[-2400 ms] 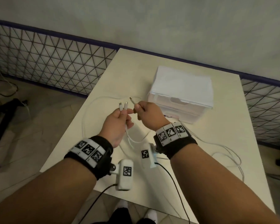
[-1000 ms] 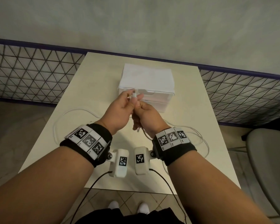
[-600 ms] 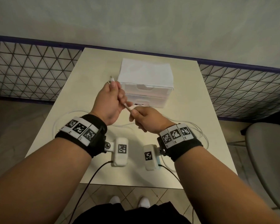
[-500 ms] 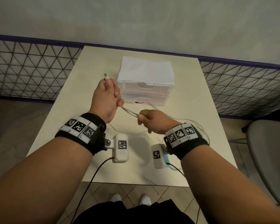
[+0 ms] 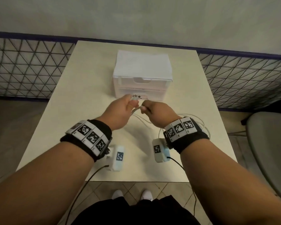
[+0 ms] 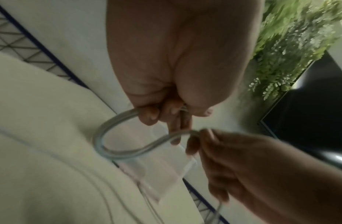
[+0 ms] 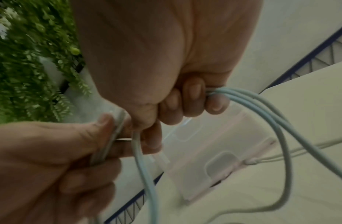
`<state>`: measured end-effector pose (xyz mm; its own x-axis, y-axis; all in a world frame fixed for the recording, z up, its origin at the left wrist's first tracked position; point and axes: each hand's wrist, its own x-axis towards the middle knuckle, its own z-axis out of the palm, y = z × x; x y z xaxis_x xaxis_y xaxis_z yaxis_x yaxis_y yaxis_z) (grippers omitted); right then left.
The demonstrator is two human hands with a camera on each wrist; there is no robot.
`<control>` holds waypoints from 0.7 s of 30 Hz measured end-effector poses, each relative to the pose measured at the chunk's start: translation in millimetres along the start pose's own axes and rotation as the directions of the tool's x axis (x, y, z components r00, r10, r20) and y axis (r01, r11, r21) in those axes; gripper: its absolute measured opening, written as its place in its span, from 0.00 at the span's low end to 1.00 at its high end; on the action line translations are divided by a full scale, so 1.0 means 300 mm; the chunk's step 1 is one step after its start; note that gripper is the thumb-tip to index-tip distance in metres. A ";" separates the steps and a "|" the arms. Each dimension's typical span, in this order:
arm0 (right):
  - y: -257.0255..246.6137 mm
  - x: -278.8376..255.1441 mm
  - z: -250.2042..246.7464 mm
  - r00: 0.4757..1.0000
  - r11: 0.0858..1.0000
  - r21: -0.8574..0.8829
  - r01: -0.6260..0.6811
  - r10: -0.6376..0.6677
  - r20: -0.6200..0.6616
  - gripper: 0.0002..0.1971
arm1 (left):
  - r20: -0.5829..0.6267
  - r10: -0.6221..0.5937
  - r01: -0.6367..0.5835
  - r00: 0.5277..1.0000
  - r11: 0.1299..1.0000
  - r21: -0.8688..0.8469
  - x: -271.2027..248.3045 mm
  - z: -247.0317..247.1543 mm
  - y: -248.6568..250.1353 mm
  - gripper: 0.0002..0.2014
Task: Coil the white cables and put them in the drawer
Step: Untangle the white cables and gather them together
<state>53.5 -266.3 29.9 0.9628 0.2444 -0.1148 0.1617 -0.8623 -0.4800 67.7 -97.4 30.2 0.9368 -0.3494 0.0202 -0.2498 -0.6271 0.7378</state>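
Note:
Both hands hold the white cables (image 5: 137, 109) just in front of the white two-drawer box (image 5: 142, 75). My left hand (image 5: 120, 109) grips the cable ends, whose plugs (image 5: 135, 96) stick out past the thumb. My right hand (image 5: 156, 111) grips the same strands a short way along. A small loop of cable (image 6: 116, 144) curves between the two hands. From the right hand (image 7: 166, 94) several strands (image 7: 262, 109) trail down to the table. Slack cable (image 5: 201, 125) lies on the table behind my right wrist. Both drawers look closed.
The cream table (image 5: 81, 101) stands against a grey wall, with a wire-mesh fence (image 5: 23, 69) on both sides. A grey chair (image 5: 269, 151) is at the right. Green foliage (image 6: 292, 34) and a dark screen (image 6: 308, 115) show in the wrist views.
The hands had pulled apart, stretching the cables; they are now close together again in front of the drawers, with a loop formed between them. The slack on the left of the table is gone.

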 end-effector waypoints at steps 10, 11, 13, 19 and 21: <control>-0.013 0.023 -0.023 0.994 0.998 -0.010 -0.061 0.062 0.085 0.05 | -0.187 -0.153 0.157 0.970 0.988 0.007 0.030 -0.032 -0.019 0.12; 0.011 0.022 -0.021 0.992 0.996 -0.032 -0.082 0.085 0.092 0.04 | -0.263 -0.187 0.189 0.946 0.982 -0.017 0.037 -0.060 -0.020 0.12; 0.069 0.014 -0.003 0.977 0.978 -0.102 -0.183 0.192 0.088 0.04 | -0.408 -0.316 0.275 0.856 0.949 -0.156 0.049 -0.113 -0.021 0.13; 0.194 -0.021 -0.005 0.881 0.866 -0.309 -0.392 0.450 0.145 0.13 | -0.559 -0.484 0.331 0.673 0.873 -0.358 0.079 -0.193 -0.065 0.17; 0.209 -0.039 -0.025 0.861 0.820 -0.332 -0.466 0.506 0.043 0.15 | -0.549 -0.476 0.330 0.687 0.878 -0.347 0.085 -0.181 -0.060 0.19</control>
<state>54.0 -326.5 7.6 0.9019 -0.2071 -0.3792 -0.2440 -0.9684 -0.0516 109.4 -57.2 54.0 0.8971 0.4406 0.0330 0.1755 -0.4239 0.8886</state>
